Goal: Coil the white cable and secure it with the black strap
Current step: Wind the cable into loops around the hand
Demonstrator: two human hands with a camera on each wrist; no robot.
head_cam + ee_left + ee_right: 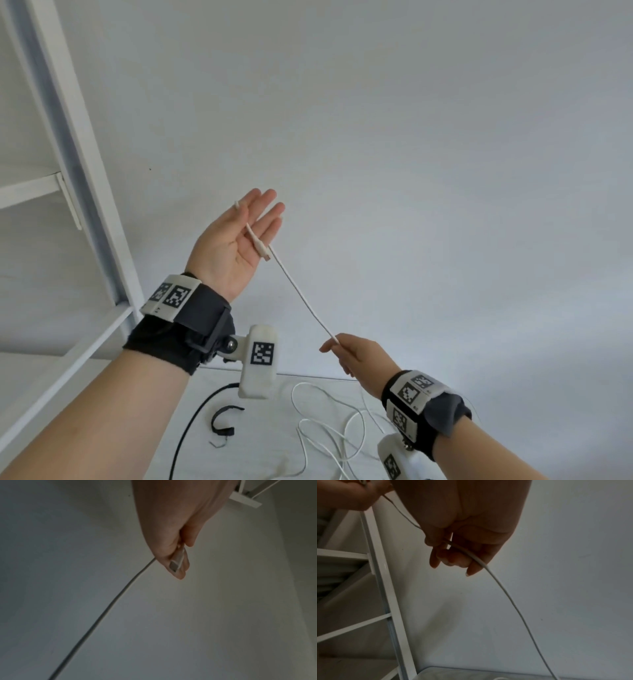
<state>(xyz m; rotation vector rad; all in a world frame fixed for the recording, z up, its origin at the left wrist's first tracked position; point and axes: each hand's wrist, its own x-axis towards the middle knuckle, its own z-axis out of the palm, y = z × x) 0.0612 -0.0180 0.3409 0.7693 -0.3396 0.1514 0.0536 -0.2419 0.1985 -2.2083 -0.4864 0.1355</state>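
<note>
White desk and a plain white wall form the setting. Nearest, on the desk, most of the white cable is seen lying in loose, unordered loops, and the black strap lies beside them, not yet used. Higher, the cable is pinched between thumb and forefinger of the right hand. Farthest, the left hand is held palm up with the fingers nearly straight, and the connector end is clamped between two of them. Coiling is judged to be only at its start; strapping remains
</note>
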